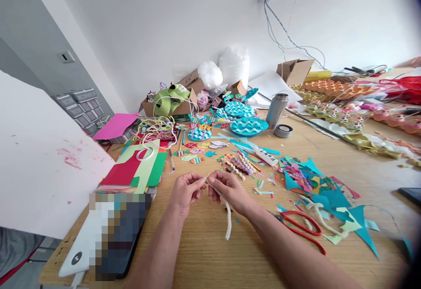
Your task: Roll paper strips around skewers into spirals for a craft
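Over the front of the wooden table, my left hand (187,192) and my right hand (228,188) meet fingertip to fingertip. Both are closed in a pinch around one end of a white fuzzy pipe cleaner (228,224). Its loose end hangs down below my right hand. A tiny pale tip shows between the fingers, too small to make out. Just beyond the hands lie several coiled pipe cleaners (246,162), white and purple. Red-handled scissors (304,224) rest beside my right forearm, their blades partly hidden by it.
Paper scraps (332,197) spread over the right side. Behind the hands are paper fish (197,151), a white glue bottle (265,156), blue wavy discs (249,126) and a grey thermos (278,110). At left are coloured sheets (153,168) and a dark phone (126,240).
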### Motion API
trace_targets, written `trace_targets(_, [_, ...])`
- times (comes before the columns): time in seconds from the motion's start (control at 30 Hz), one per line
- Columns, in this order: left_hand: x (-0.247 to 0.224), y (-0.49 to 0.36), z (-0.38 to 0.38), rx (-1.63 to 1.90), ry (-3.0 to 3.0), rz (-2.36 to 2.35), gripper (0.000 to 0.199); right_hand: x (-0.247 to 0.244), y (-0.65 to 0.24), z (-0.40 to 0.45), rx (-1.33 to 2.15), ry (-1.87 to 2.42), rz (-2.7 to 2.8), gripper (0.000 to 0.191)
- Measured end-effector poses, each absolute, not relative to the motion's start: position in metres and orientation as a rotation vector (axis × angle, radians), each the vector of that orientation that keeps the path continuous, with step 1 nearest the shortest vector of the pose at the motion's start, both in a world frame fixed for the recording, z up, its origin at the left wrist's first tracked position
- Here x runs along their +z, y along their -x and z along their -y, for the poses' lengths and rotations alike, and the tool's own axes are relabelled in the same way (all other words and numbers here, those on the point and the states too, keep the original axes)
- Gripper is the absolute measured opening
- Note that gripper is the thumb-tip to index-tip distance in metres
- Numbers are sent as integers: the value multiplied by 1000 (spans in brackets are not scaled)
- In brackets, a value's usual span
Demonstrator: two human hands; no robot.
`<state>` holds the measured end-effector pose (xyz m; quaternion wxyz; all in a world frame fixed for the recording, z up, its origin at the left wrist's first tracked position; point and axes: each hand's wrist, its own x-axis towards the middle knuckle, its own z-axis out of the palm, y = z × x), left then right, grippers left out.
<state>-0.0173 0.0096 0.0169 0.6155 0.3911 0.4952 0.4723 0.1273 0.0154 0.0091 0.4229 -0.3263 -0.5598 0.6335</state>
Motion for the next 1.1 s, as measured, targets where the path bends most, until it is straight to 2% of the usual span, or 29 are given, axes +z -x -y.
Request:
trace_targets(0.63, [13, 14, -9, 1084, -952, -1143, 25, 2, -126, -15, 1424, 920, 1489, 29])
trace_targets(1.1, [13, 14, -10, 1132, -921, -1148, 23, 8, -129, -18, 1595, 914, 1429, 30])
